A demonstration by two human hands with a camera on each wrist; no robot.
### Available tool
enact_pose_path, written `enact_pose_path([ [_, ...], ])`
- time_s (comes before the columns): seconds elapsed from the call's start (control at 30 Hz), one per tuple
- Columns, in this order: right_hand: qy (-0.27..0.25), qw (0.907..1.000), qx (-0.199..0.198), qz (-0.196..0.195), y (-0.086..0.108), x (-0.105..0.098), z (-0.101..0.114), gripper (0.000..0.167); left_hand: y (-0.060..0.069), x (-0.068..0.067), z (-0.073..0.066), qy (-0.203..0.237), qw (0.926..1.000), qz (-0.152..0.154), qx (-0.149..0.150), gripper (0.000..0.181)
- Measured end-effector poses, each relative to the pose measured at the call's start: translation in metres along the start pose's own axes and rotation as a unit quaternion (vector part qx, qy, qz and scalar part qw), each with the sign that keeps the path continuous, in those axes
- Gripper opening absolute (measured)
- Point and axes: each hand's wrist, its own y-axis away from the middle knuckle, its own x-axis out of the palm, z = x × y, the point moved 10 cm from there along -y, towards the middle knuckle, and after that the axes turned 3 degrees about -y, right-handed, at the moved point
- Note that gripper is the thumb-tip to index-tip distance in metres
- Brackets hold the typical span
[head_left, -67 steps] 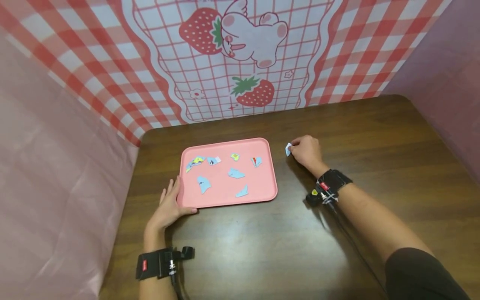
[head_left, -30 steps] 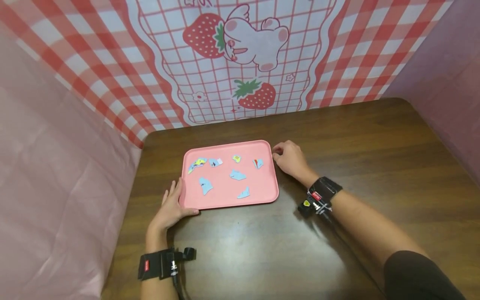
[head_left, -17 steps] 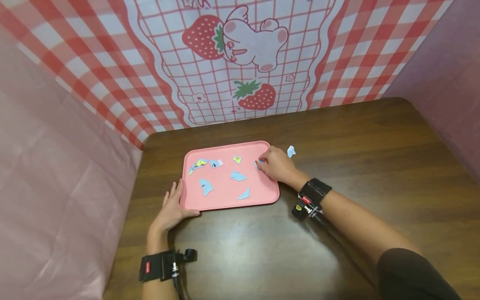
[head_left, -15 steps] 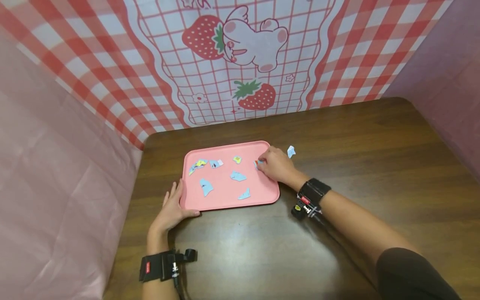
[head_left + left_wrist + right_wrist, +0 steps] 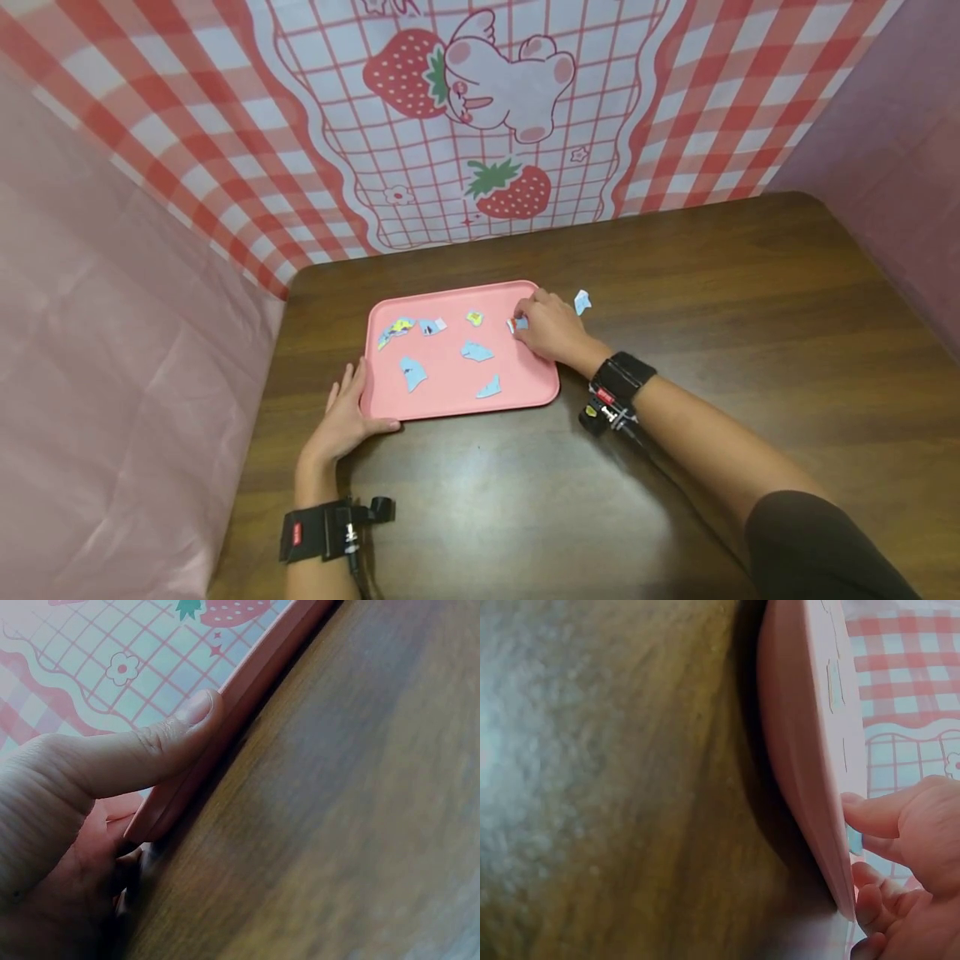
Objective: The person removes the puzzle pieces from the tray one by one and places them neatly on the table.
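Observation:
A pink tray point(image 5: 450, 403) lies on the table with several light-blue and yellow paper-like pieces in it. My left hand point(image 5: 341, 421) rests against its lower left corner, fingers along the left side and thumb point(image 5: 150, 754) along the front edge. At the tray's right side, my right hand point(image 5: 557, 331) pinches a blue piece with a red mark point(image 5: 513, 325) between thumb and fingers; in the right wrist view the hand point(image 5: 922, 847) partly hides a blue piece point(image 5: 853, 840). Just outside the tray, beyond the right hand, a pale blue piece point(image 5: 582, 302) lies on the table.
In the tray are a yellow piece point(image 5: 475, 318), a blue piece point(image 5: 476, 351), a lower blue piece point(image 5: 490, 387) and others at left. Behind the brown wooden table point(image 5: 675, 275) hangs a red-and-white checked cloth point(image 5: 690, 108). Pink cloth point(image 5: 112, 333) hangs at the left.
My right hand has moved left from the table onto the tray's right side, leaving the pale blue piece on the table and taking the red-marked piece. The left hand stays at the tray.

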Motion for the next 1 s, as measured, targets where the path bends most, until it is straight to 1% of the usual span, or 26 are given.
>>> enact_pose_path([
  [0.17,-0.005,1.0,0.006,-0.004,0.001,-0.001,0.001,0.029,0.0,0.0,-0.001,-0.002,1.0,-0.003,0.004,0.129],
  [0.47,-0.017,0.9993,-0.006,-0.032,0.003,-0.001,0.001,0.024,-0.001,0.0,0.0,-0.007,1.0,-0.003,0.002,0.129],
  [0.53,-0.031,0.9988,-0.003,-0.039,0.004,-0.001,0.001,0.022,-0.001,0.0,0.0,-0.01,0.9999,-0.003,0.005,0.129],
  [0.67,-0.077,0.9955,0.004,-0.055,0.006,-0.005,-0.002,0.021,-0.003,0.0,-0.001,-0.012,0.9999,-0.003,0.009,0.129],
  [0.83,-0.136,0.9884,0.01,-0.068,0.007,-0.009,-0.007,0.022,-0.003,0.0,-0.001,-0.01,0.9999,-0.005,0.007,0.129],
  [1.0,-0.181,0.9807,0.022,-0.071,0.008,-0.011,-0.012,0.022,-0.002,0.0,-0.001,-0.009,0.9999,-0.006,0.008,0.13],
])
